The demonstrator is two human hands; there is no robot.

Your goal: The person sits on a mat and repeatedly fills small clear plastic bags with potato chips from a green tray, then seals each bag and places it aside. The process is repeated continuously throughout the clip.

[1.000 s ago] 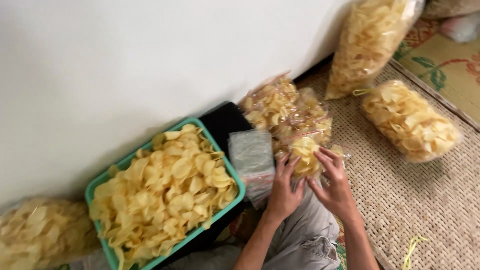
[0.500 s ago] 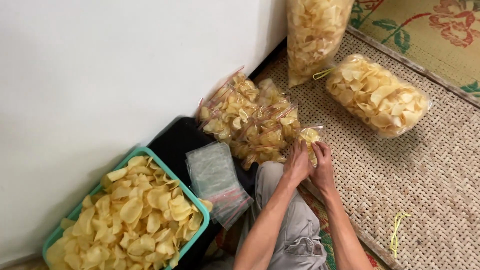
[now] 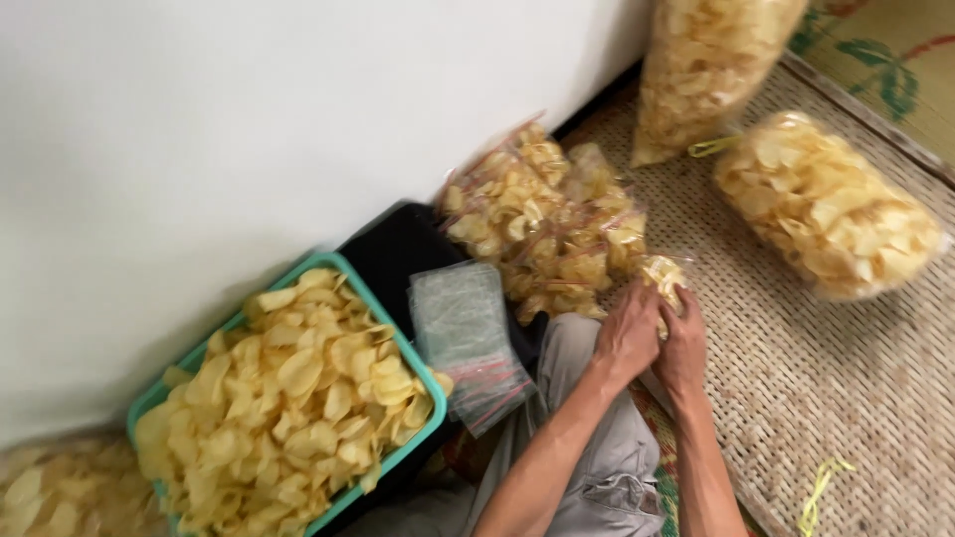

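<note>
2 hands (image 3: 652,336) hiding small chip bag (image 3: 665,275)

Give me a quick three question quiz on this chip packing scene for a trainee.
1. True or false: the green basket holds loose chips.
2. What do the left hand and right hand hold together?
3. The stack of empty bags lies: A) on the mat, B) between basket and hands, C) against the big tied bag.

Key: 1 true. 2 a small bag of chips. 3 B.
</note>
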